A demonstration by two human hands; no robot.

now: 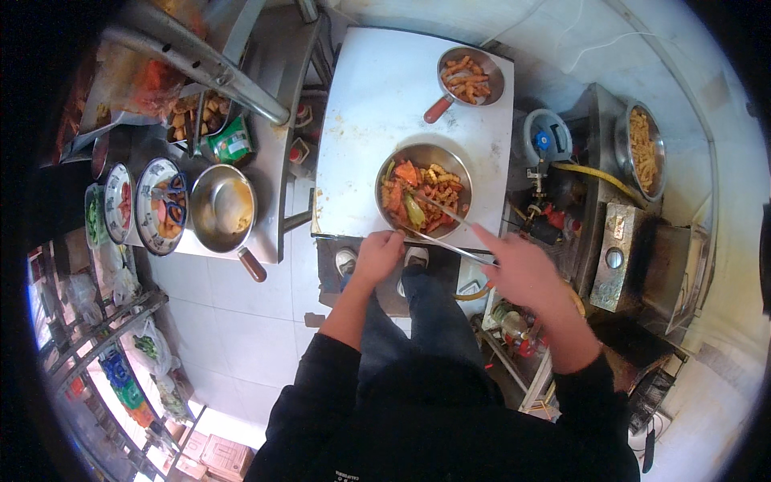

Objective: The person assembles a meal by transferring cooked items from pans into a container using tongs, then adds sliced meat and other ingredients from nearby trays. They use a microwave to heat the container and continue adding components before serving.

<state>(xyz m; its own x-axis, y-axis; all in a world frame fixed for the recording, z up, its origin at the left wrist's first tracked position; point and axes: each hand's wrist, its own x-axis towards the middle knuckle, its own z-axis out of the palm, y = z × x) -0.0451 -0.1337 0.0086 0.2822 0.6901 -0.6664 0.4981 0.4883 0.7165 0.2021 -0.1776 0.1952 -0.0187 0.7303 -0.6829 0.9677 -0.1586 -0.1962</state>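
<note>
- Left of the steel bowl [441, 153]: open bench [345, 120].
- Beyond the bowl, rightward: handled pan [497, 77], an obstacle.
- Bowl's near side: left grip [379, 255], right grip [522, 269] and metal utensils [454, 248] obstructing.

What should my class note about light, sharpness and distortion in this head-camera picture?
In the head view, the corners fall to black and the right-hand wall curves with the fisheye; in the head view, glare washes out the lower left beside the cartons; in the head view, the right hand looks slightly soft, though whether from motion or focus, I cannot tell.
</note>
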